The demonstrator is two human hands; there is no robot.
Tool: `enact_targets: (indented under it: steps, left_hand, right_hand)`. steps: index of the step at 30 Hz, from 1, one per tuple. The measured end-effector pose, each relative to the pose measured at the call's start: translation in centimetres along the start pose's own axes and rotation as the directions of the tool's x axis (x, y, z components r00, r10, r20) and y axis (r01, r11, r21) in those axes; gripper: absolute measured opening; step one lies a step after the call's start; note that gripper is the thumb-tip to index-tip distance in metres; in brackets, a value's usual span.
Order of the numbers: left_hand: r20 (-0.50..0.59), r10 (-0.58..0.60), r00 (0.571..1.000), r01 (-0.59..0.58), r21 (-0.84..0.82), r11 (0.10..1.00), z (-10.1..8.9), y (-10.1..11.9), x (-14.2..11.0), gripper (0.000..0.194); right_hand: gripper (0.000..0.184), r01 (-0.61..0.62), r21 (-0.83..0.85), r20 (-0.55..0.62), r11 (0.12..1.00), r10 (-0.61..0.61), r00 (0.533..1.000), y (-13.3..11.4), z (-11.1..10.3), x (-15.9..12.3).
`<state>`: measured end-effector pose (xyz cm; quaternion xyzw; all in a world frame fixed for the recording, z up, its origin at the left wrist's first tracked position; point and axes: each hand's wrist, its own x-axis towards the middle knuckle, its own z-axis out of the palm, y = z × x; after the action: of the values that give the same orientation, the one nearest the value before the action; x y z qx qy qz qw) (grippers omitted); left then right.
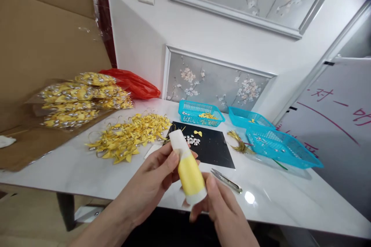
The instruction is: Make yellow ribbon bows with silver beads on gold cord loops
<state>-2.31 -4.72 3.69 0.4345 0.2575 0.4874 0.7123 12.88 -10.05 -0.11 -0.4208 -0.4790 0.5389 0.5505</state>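
Observation:
Above the table's front edge, both of my hands hold a white-and-yellow roll [191, 173], tilted, with a glossy yellow band around its lower half. My left hand [165, 166] grips its upper white part between thumb and fingers. Around its lower end my right hand [216, 195] is closed, with the thumb near the rim. Just beyond the roll, a black mat [217, 150] carries silvery beads [193, 140] and a yellow bow [198, 133]. Small thread snips [227, 180] lie on the table right of my hands.
Left on the white table [290, 200] is a heap of yellow bows [130, 135]. Bagged bows [84, 98] and a red plastic bag [133, 83] lie behind it. Blue baskets [199, 112] stand at the back and right, near a bundle of gold wire ties [239, 142].

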Motion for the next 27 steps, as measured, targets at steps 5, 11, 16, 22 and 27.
enact_targets:
  steps: [5, 11, 16, 22, 27]
  left_hand:
    - [0.009, 0.106, 0.994, -0.105, 0.194, 0.975, 0.3, -0.1, 0.0, 0.023]
    - [0.022, 0.090, 0.996, -0.093, 0.262, 0.961, 0.4, -0.4, 0.0, 0.022]
    - [0.016, -0.055, 0.998, 0.053, 0.120, 0.991, 0.1, -0.5, 0.0, 0.018]
    - [-0.023, -0.256, 0.967, 0.251, -0.113, 0.961, -0.2, -1.1, 0.0, 0.024]
    - [-0.045, -0.366, 0.930, 0.343, -0.261, 0.902, -0.3, -1.7, 0.1, 0.027]
  right_hand:
    - [0.014, 0.478, -0.618, -0.080, 0.624, -0.655, 0.751, -1.2, -0.6, 0.0]
    - [0.024, 0.622, -0.723, 0.174, 0.300, -0.793, 0.584, -1.9, -0.1, 0.8]
    - [0.016, 0.543, -0.642, -0.012, 0.541, -0.716, 0.698, -2.2, -0.8, 1.5]
    - [0.025, 0.231, -0.057, -0.063, 0.971, -0.234, 0.970, -1.5, -2.0, 2.9]
    - [0.040, -0.021, 0.298, 0.063, 0.954, 0.002, 0.998, -1.0, -1.5, 3.9]
